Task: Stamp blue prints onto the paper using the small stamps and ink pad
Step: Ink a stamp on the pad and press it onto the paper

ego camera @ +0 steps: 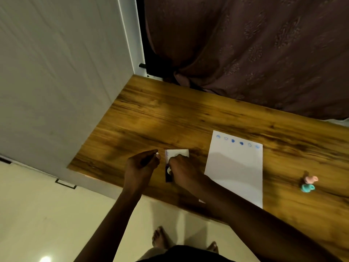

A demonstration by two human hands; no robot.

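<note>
A person stood at a wooden table (170,114), both bare hands working near its front-left part. The right hand (184,170) was curled down over the ink pad (168,175), a small dark case whose white lid (177,153) stood open behind the knuckles; the fingers closed around something small and pale at the pad, though it was too hidden to name. The left hand (140,165) hovered just beside the pad, fingers loosely bent, with a small whitish thing pinched at the fingertips (157,155); what it was could not be told. To the right lay the white paper (236,171), its near edge reaching the table's front, with a row of six blue prints (237,141) along its far edge. Well apart on the right stood a pink stamp (310,179) and a teal stamp (307,187), touching each other. A brown curtain (255,44) hung behind the table
</note>
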